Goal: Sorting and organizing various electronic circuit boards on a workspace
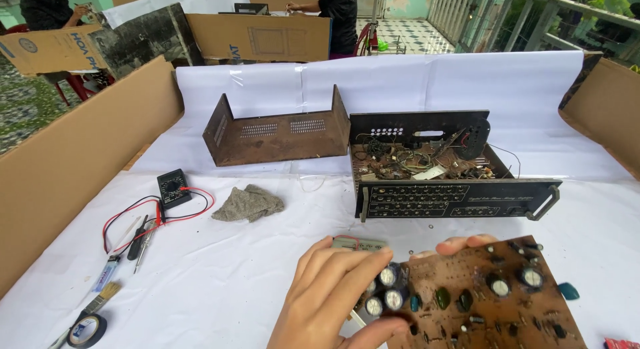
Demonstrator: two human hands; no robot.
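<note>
A brown circuit board (493, 302) with several round capacitors and green parts is held low in front of me, above the white-covered table (220, 276). My left hand (327, 296) grips its left end, with the fingers over a cluster of dark capacitors (387, 289) and the thumb under the edge. Of my right hand (460, 244) only the fingertips show, curled over the board's far edge; the rest is hidden behind the board.
An open black amplifier chassis (453, 189) full of wiring stands behind the board, with its rusty metal cover (277, 132) to its left. A multimeter (173, 188) with red and black leads, a grey cloth (248, 202), screwdrivers (140, 239), a brush (100, 299) and a tape roll (87, 330) lie at left. Cardboard walls (73, 162) surround the table. Other people work far behind.
</note>
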